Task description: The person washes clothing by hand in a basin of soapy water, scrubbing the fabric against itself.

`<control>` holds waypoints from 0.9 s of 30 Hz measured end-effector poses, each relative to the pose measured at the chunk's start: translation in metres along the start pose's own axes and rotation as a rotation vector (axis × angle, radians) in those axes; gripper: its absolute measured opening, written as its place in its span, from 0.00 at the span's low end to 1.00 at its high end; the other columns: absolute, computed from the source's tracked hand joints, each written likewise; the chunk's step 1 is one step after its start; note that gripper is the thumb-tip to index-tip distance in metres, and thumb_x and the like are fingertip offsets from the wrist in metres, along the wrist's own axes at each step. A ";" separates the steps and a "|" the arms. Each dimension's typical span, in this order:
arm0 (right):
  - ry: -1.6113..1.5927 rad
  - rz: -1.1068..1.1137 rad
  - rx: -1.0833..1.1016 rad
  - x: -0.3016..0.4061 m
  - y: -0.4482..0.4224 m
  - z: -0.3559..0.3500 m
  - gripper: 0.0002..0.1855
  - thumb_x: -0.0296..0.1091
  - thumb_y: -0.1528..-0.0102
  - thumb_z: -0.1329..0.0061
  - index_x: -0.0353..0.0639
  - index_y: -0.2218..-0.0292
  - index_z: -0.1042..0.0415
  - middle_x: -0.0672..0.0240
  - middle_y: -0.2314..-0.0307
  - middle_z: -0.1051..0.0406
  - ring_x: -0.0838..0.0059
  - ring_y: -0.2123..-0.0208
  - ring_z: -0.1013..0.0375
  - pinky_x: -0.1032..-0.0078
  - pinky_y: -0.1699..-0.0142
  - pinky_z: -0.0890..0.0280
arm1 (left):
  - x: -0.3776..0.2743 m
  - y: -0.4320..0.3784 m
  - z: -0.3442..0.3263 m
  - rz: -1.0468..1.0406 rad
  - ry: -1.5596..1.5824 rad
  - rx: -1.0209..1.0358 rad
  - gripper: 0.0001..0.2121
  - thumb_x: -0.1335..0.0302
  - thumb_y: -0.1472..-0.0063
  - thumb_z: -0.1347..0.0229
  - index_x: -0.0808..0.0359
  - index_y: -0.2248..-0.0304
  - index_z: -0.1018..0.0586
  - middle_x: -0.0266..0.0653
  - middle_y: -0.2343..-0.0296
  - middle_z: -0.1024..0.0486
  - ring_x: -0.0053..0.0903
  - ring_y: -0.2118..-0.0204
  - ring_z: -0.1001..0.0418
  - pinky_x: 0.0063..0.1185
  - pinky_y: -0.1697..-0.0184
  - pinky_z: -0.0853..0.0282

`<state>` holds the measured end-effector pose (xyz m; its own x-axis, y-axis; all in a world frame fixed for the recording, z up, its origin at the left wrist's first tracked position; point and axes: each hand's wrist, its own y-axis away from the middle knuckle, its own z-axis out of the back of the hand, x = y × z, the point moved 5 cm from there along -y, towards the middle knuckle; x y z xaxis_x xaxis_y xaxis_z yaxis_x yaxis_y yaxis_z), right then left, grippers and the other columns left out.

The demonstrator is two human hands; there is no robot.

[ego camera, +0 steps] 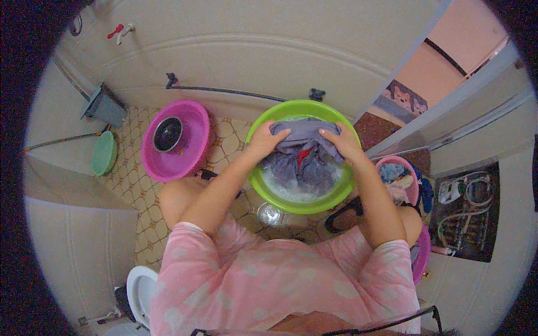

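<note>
A wet grey-purple garment (303,133) with a red patch lies bunched in a lime-green plastic basin (294,206). Sudsy water (290,191) surrounds its lower part. My left hand (265,140) grips the garment's upper left edge, thumb on top. At the upper right edge my right hand (342,142) holds the same cloth, its thumb pointing inward. The stretch between my hands is spread out and raised towards the basin's far side. My fingers are mostly hidden beneath the fabric.
Left of the basin stands a pink basin (193,145) holding a dark round bowl (167,134). Farther left are a green basin (104,153) and a grey bucket (105,110). A pink tub of clothes (397,178) stands by my right knee. A metal floor drain (269,213) lies before me.
</note>
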<state>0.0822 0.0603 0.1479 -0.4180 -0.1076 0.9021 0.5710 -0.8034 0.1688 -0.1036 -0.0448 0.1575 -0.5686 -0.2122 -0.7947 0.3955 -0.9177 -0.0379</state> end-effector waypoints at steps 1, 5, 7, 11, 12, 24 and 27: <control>0.089 0.075 -0.108 -0.010 -0.012 -0.002 0.33 0.52 0.58 0.51 0.28 0.61 0.38 0.48 0.66 0.35 0.60 0.63 0.34 0.70 0.58 0.42 | 0.008 -0.005 -0.009 -0.021 -0.061 -0.066 0.18 0.63 0.52 0.48 0.69 0.67 0.32 0.48 0.71 0.31 0.37 0.68 0.33 0.26 0.63 0.38; 0.459 0.109 -0.239 -0.043 -0.033 -0.038 0.31 0.51 0.58 0.51 0.29 0.64 0.38 0.46 0.68 0.35 0.52 0.64 0.35 0.66 0.59 0.41 | 0.060 -0.017 -0.052 -0.126 -0.350 -0.111 0.17 0.65 0.52 0.49 0.71 0.68 0.33 0.53 0.71 0.32 0.46 0.67 0.34 0.33 0.64 0.39; 0.510 0.049 -0.216 -0.054 -0.034 -0.050 0.26 0.49 0.55 0.54 0.31 0.67 0.39 0.45 0.71 0.34 0.49 0.66 0.35 0.63 0.62 0.41 | 0.072 -0.016 -0.065 -0.074 -0.389 -0.041 0.16 0.67 0.52 0.50 0.72 0.68 0.34 0.55 0.70 0.32 0.46 0.66 0.34 0.34 0.64 0.39; 0.628 -0.077 -0.138 -0.076 -0.041 -0.063 0.23 0.46 0.55 0.55 0.32 0.67 0.39 0.47 0.74 0.33 0.50 0.69 0.33 0.61 0.63 0.40 | 0.083 -0.020 -0.079 -0.005 -0.458 0.067 0.18 0.68 0.53 0.49 0.71 0.65 0.35 0.56 0.70 0.32 0.46 0.65 0.34 0.34 0.63 0.39; 0.677 -0.078 -0.129 -0.082 -0.043 -0.066 0.22 0.44 0.54 0.55 0.33 0.67 0.39 0.48 0.74 0.33 0.50 0.70 0.33 0.61 0.64 0.39 | 0.085 -0.021 -0.082 0.042 -0.486 0.109 0.18 0.68 0.53 0.49 0.71 0.65 0.36 0.56 0.69 0.32 0.46 0.65 0.34 0.34 0.62 0.39; 0.316 0.422 -0.264 0.006 -0.011 -0.085 0.11 0.39 0.53 0.57 0.39 0.75 0.34 0.54 0.73 0.34 0.54 0.74 0.34 0.64 0.69 0.40 | 0.096 -0.034 -0.091 0.394 0.944 -0.023 0.17 0.61 0.47 0.54 0.67 0.65 0.31 0.41 0.69 0.31 0.29 0.64 0.34 0.26 0.60 0.40; 0.387 0.349 -0.189 0.017 -0.009 -0.083 0.18 0.44 0.49 0.66 0.37 0.74 0.34 0.54 0.76 0.34 0.54 0.72 0.34 0.62 0.66 0.40 | 0.032 -0.013 -0.092 0.564 1.422 0.173 0.17 0.60 0.44 0.59 0.64 0.63 0.31 0.38 0.69 0.31 0.26 0.65 0.34 0.25 0.60 0.40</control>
<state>0.0120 0.0171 0.1285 -0.4762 -0.5645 0.6742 0.5998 -0.7692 -0.2204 -0.0599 -0.0086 0.0769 0.7969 -0.1408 -0.5874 0.1727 -0.8788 0.4449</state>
